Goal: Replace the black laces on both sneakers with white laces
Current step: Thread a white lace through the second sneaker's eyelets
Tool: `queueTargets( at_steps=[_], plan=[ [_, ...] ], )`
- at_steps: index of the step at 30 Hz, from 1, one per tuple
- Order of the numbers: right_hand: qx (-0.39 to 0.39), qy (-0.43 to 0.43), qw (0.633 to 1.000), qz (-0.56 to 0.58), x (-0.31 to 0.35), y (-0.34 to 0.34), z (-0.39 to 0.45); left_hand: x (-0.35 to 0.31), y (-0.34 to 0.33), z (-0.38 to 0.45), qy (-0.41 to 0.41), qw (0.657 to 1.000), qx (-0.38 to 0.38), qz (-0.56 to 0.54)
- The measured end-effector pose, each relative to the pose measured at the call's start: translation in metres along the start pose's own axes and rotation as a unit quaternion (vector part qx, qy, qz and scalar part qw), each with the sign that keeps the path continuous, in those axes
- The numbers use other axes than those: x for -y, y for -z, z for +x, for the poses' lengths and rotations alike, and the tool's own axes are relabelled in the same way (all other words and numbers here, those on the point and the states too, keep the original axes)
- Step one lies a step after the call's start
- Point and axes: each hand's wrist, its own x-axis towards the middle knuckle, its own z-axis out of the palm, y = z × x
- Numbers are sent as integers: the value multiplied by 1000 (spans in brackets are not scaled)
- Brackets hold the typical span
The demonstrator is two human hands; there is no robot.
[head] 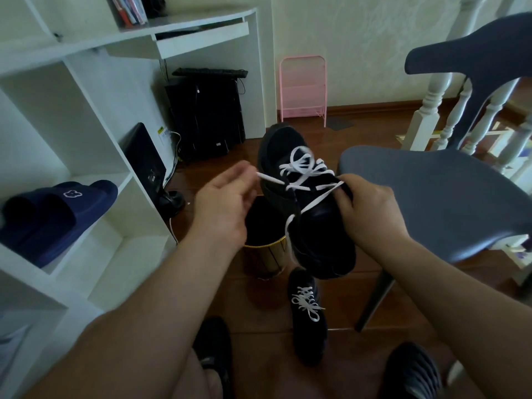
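A black sneaker (305,203) hangs in the air at the centre, toe pointing away, partly threaded with a white lace (305,168). My right hand (365,208) grips the sneaker at its right side near the tongue. My left hand (227,200) pinches one white lace end at the shoe's left side. The lace's other end dangles down past the sole. A second black sneaker (309,318) lies on the wooden floor below, fully laced in white and tied in a bow.
A small gold bin with a black liner (264,254) stands under the held shoe. A grey chair (437,203) is at the right, white shelves (95,197) with blue slippers (54,217) at the left. My dark-shod feet (216,349) show at the bottom.
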Motion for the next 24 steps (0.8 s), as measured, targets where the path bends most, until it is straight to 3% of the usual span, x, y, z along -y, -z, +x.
queueTargets(
  at_steps=[4, 6, 8, 10, 13, 14, 18, 20, 24],
  plan=[
    [-31, 25, 999, -8, -2, 2, 3, -32, 27, 30, -6, 980, -60, -188],
    [-35, 32, 999, -2, 1, 2, 2, -28, 27, 28, -16, 995, -48, -81],
    [-32, 34, 999, 9, 7, 0, 0, -12, 19, 18, -55, 984, 9, 167],
    [-39, 45, 998, 9, 11, -2, -2, 3, 10, 9, -123, 917, 65, 374],
    [-42, 45, 998, 7, 11, -3, -1, 11, 9, 2, -265, 764, 109, 578],
    [-42, 47, 998, 1, 9, -2, -1, 9, 11, 3, -273, 746, 119, 595],
    [-35, 58, 997, -21, 2, -2, -2, 1, 23, 12, -222, 744, 165, 607],
    [-27, 64, 997, -33, 0, -2, -4, -5, 29, 18, -220, 712, 154, 649],
    [-33, 58, 997, -41, -5, 2, -3, -24, 51, 30, -168, 626, 41, 760]
  ],
)
